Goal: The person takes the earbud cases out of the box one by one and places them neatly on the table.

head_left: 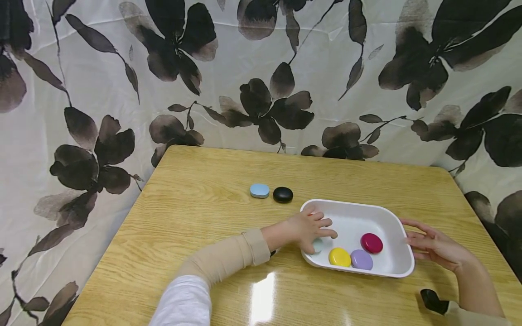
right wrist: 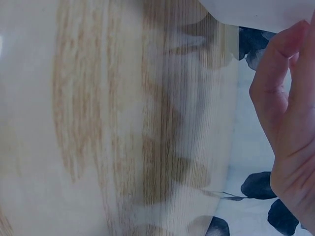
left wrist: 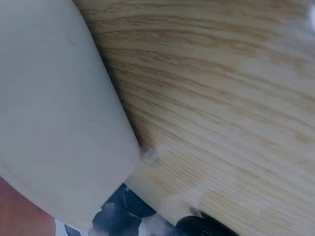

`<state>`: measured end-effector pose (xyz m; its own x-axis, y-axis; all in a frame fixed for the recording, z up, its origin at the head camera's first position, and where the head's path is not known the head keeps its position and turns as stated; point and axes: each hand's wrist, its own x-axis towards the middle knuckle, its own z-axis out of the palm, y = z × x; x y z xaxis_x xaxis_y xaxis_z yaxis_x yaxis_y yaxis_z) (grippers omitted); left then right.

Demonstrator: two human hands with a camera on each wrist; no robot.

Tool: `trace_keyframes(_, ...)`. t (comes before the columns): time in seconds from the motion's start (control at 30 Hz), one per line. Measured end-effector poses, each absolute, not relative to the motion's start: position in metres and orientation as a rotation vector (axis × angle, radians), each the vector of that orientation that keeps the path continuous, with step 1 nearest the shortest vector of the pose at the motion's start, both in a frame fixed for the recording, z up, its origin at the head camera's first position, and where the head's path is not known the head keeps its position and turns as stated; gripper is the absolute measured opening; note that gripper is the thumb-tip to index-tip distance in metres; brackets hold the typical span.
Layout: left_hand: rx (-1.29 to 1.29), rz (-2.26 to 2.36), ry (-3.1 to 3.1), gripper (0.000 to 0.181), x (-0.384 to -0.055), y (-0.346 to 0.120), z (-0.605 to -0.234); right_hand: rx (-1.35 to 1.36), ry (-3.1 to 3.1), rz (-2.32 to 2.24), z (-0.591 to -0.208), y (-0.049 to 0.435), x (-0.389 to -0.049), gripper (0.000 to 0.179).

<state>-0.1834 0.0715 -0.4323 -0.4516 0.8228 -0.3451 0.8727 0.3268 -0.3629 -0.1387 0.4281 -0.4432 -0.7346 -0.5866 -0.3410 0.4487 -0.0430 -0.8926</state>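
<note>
A white plastic tray point(head_left: 344, 222) sits on the right half of the table. My left hand point(head_left: 306, 230) is over its left end with fingers spread. Beneath that hand, a pale green piece point(head_left: 317, 246) and a sliver of something red are partly hidden. Toward the tray's near side lie a yellow disc point(head_left: 340, 257) and a lilac disc point(head_left: 361, 260); a crimson disc point(head_left: 371, 243) is farther right. At the tray's right end, my right hand point(head_left: 442, 248) rests extended fingers against the outer wall. The left wrist view shows the tray's side wall point(left wrist: 64, 113) close up.
Beyond the tray, to its left, a light blue oval piece point(head_left: 259, 190) and a black rounded piece point(head_left: 283, 194) lie side by side on the wooden table point(head_left: 195, 203). A floral cloth point(head_left: 228, 59) hangs behind the table's far edge.
</note>
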Motion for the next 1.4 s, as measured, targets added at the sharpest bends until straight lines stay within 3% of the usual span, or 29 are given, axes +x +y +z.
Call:
trace_keyframes(0.5, 1.474, -0.843, 2.422, 0.061, -0.182, 0.09, -0.438, -0.163, 1.554, -1.863, -0.444, 0.428, -0.137, 0.05)
trace_keyframes(1.0, 1.539, -0.755, 2.461, 0.059, -0.179, 0.087, -0.433, -0.232, 1.473, -1.875, -0.444, 0.427, -0.139, 0.052)
trace_keyframes(1.2, 1.668, -0.565, 2.574, 0.049, -0.19, 0.083, -0.427, -0.21, 1.476, -1.867, -0.446, 0.427, -0.139, 0.051)
trace_keyframes(1.4, 1.623, -0.178, 2.674, 0.046, -0.212, 0.061, -0.398, -0.187, 1.496, -1.864, -0.446, 0.427, -0.139, 0.051)
